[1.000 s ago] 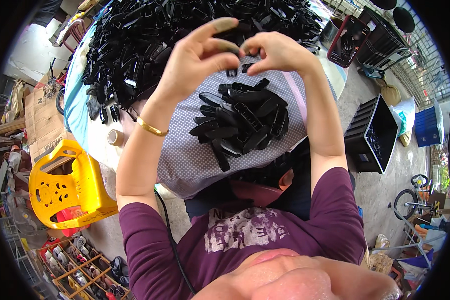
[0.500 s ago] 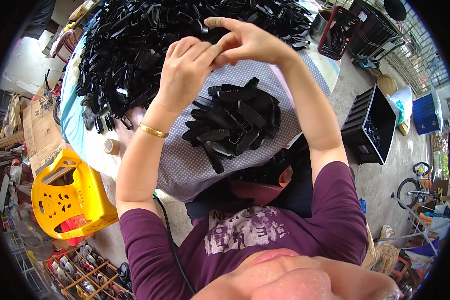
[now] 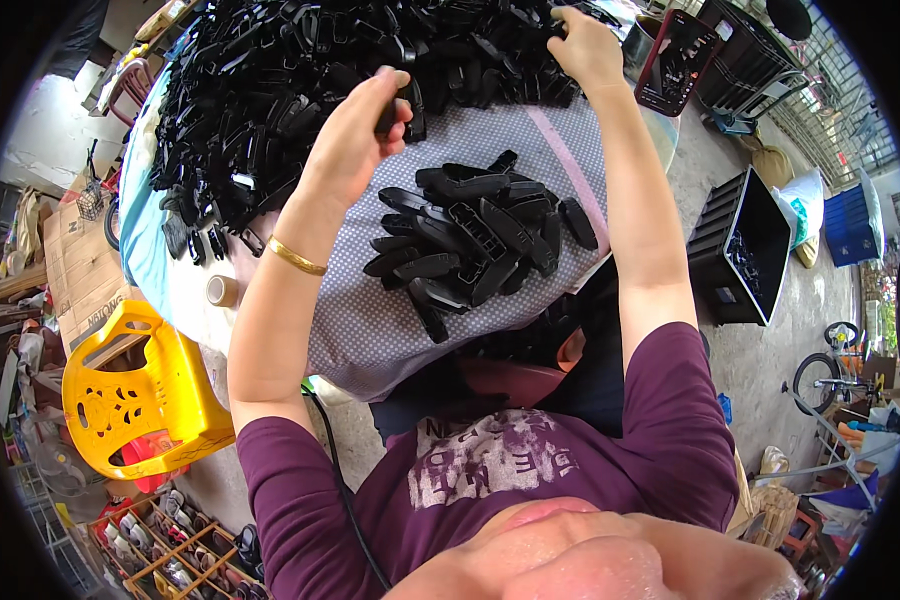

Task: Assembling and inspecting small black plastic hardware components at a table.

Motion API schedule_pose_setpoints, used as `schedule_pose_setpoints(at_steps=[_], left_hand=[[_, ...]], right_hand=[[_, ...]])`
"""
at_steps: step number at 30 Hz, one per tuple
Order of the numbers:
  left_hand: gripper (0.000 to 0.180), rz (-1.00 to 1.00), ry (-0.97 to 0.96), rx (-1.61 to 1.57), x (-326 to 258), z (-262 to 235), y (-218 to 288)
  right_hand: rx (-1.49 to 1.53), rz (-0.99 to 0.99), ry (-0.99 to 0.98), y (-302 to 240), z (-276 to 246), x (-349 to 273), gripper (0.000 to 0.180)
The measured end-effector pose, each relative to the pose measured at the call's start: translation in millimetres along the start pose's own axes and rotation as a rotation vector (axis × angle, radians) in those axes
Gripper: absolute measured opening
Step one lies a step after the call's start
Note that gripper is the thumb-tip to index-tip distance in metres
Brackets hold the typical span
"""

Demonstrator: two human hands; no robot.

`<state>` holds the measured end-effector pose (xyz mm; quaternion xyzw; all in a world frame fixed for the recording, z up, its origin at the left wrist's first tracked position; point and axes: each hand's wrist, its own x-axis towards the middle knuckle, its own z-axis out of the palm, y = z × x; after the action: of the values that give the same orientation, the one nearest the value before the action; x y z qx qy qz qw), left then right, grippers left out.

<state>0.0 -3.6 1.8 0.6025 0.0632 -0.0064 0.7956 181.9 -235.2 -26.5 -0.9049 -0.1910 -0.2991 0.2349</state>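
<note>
Head view: left hand (image 3: 355, 135) clasps a black piece (image 3: 385, 119); right hand (image 3: 589, 52), grip unclear, at the far heap (image 3: 270, 110)'s right side.

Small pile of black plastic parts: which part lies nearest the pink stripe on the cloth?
The rightmost black plastic part, at the small pile's right edge, closest to the pink stripe; the pile's other parts all sit farther left.

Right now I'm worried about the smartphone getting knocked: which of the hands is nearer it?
Right: the right hand is just left of the smartphone, by the black parts pile; the left hand is much farther left.
</note>
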Motion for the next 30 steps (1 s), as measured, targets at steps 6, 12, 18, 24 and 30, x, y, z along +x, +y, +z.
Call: schedule_pose_setpoints(at_steps=[6, 12, 18, 24, 30], left_hand=[[0.031, -0.042, -0.134, -0.201, 4.4, -14.8, -6.7], [0.023, 0.249, -0.094, -0.39, 6.8, -8.9, -11.6], [0.029, 0.329, 0.096, -0.014, 10.5, -18.3, -3.9], [0.032, 0.163, -0.046, -0.107, 3.0, -20.4, 15.1], [0.028, 0.298, -0.108, 0.092, 2.2, -14.4, 7.4]], right_hand=[[1.468, 0.337, -0.124, -87.4, -18.9, -18.4, 0.02], [1.248, -0.067, -0.316, -127.6, -12.0, -51.6, 0.029], [0.984, -0.178, -0.29, -121.3, -16.1, -49.6, 0.034], [1.03, -0.343, -0.285, -125.5, -23.1, -49.5, 0.031], [1.078, -0.225, -0.311, -118.3, -19.0, -47.3, 0.03]])
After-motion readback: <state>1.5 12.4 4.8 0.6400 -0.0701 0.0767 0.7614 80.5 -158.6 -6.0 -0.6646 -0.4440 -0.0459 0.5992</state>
